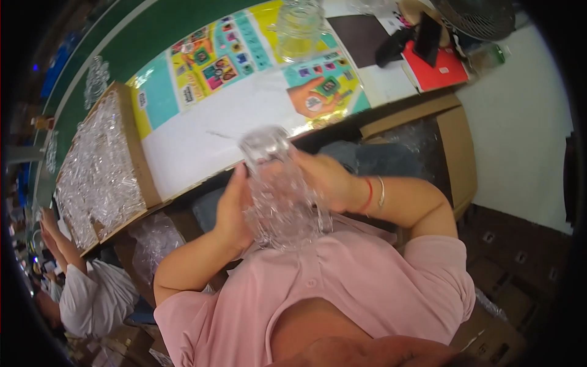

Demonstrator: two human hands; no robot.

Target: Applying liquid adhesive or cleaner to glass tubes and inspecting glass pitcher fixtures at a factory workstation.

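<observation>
A bundle of clear moulded plastic pieces [280,205] is held upright in front of my chest, just off the table's near edge. Motion blurs it, and I cannot make out the exact kind of piece. My left hand [234,207] is closed around its left side, and my right hand [324,178] grips its upper right side. The fingertips partly hide behind the plastic. On the far part of the table stands a stack of similar clear plastic pieces [299,30].
An open cardboard box [139,147] full of clear plastic pieces stands at the left. Bright printed sheets [202,67] cover the table. A phone [427,40] lies on a red booklet [446,72] near a fan [483,15]. Another person's sleeve [92,300] shows at lower left.
</observation>
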